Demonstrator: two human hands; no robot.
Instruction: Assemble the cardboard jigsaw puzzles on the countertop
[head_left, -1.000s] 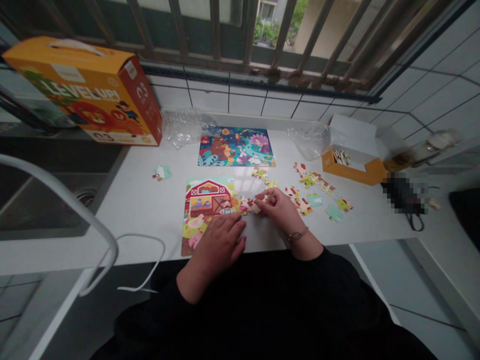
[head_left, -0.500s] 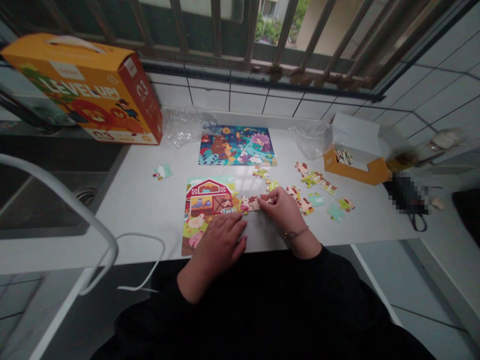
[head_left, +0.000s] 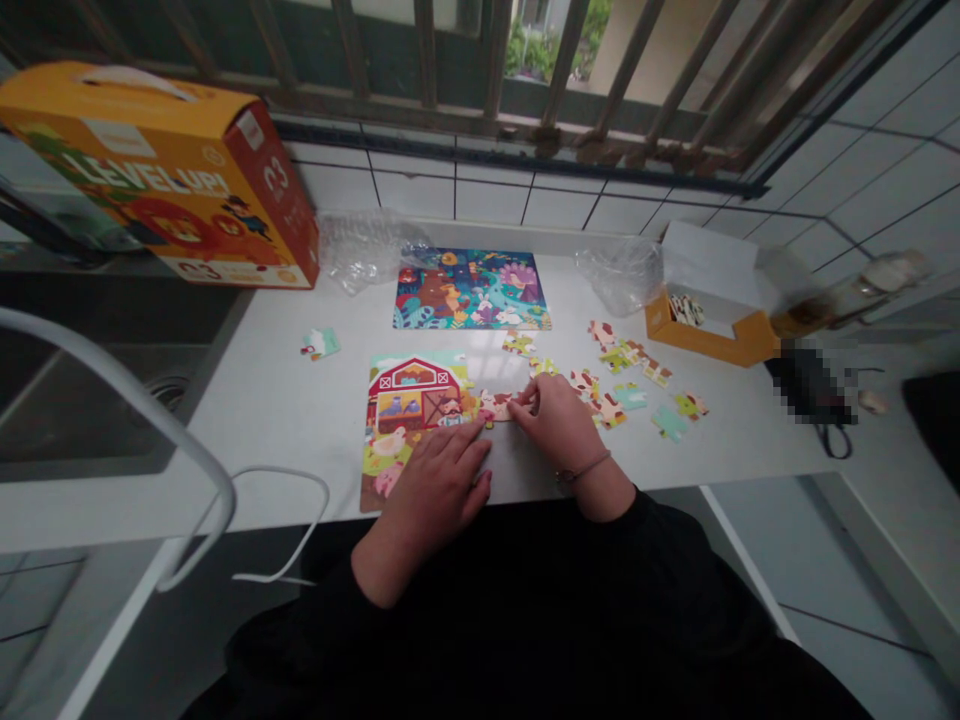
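We have room to pass over the counter point(head_left: 277, 420) left of the farm puzzle point(head_left: 409, 405), around 1 stray piece point(head_left: 322, 343); on our right, scattered pieces point(head_left: 630, 396) and the open box point(head_left: 705, 340) beyond obstruct us.

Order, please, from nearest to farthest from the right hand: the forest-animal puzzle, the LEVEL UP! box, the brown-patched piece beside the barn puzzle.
1. Brown-patched piece: just at the right hand.
2. Forest-animal puzzle: beyond the hand, slightly left.
3. LEVEL UP! box: far back left.
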